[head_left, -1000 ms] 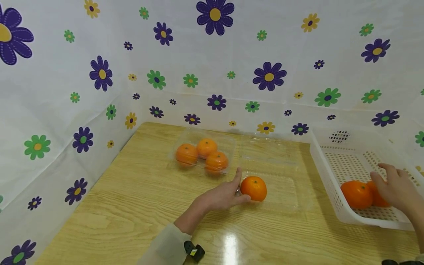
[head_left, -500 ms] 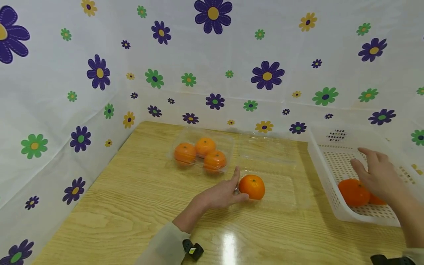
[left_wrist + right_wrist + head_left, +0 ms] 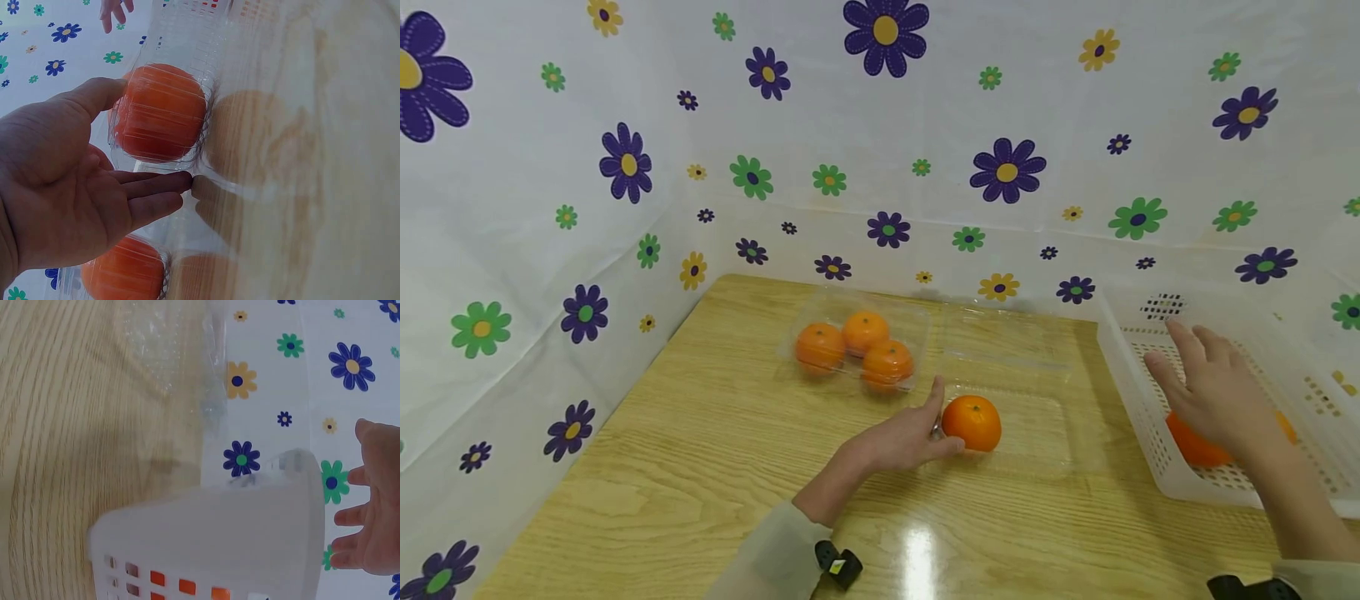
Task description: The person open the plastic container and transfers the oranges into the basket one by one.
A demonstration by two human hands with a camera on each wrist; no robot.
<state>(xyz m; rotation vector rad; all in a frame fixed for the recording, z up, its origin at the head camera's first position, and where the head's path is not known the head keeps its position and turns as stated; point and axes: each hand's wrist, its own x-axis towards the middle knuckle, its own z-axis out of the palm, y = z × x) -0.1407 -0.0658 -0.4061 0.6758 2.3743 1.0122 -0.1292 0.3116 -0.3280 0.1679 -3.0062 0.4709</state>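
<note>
My left hand (image 3: 898,437) rests against the left end of a clear plastic clamshell box, with straight fingers and the thumb spread along it. A single mandarin (image 3: 972,423) sits in that end of the box's base (image 3: 1037,433), and the hinged lid (image 3: 1007,333) lies back toward the cloth. In the left wrist view the thumb and fingers of my left hand (image 3: 69,175) touch the plastic beside the mandarin (image 3: 162,112). My right hand (image 3: 1217,392) is over a white perforated basket (image 3: 1131,408), fingers spread and holding nothing. Mandarins (image 3: 1195,446) in the basket are partly hidden beneath it.
A second clear box (image 3: 917,321) holding three mandarins (image 3: 867,333) stands just left of the open one. White cloth (image 3: 850,108) printed with flowers rises behind and on the left. Everything stands on a wood-grain table (image 3: 715,433).
My right hand has moved left across the basket, away from the mandarins' right side, its fingers still holding nothing. My left hand and the boxes stay put.
</note>
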